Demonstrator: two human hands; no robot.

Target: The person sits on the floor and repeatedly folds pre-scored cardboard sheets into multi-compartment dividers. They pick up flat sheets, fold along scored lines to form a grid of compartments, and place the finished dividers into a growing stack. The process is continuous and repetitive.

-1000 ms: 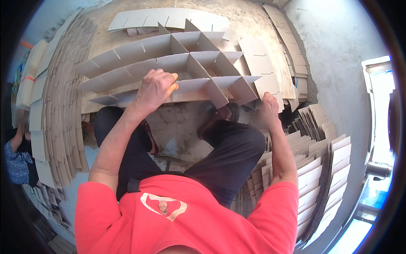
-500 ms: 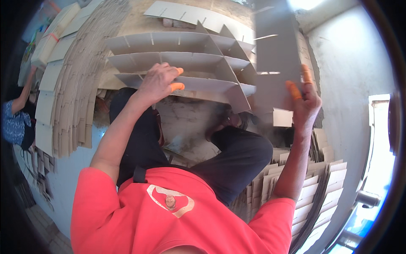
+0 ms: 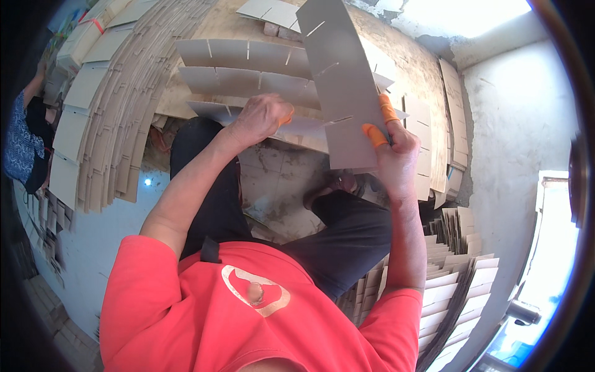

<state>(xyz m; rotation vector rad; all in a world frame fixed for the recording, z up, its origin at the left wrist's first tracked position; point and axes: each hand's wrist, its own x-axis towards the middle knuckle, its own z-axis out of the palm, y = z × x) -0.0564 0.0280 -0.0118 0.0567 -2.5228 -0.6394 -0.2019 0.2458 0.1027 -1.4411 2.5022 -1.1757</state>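
Observation:
My right hand (image 3: 396, 149) grips a wide slotted cardboard strip (image 3: 344, 80) by its right edge, with orange covers on thumb and finger. The strip is raised and tilted, slots toward the left. Three more slotted strips stand on edge in rows: the far strip (image 3: 229, 53), the middle strip (image 3: 226, 79) and the near strip (image 3: 304, 127). My left hand (image 3: 263, 118) is closed at the top edge of the near strip, an orange cover showing on a fingertip. The raised strip hides the right part of the rows.
A long stack of cardboard strips (image 3: 114, 118) leans at the left. More cardboard bundles (image 3: 455, 291) stand at lower right, by the wall (image 3: 508, 111). Flat pieces (image 3: 269, 11) lie on the wooden board (image 3: 409, 68). Another person's patterned sleeve (image 3: 23, 142) shows far left.
My right hand has brought the raised strip left, over the right ends of the rows. My left hand has moved slightly right and its fingers have closed. The view has shifted a little.

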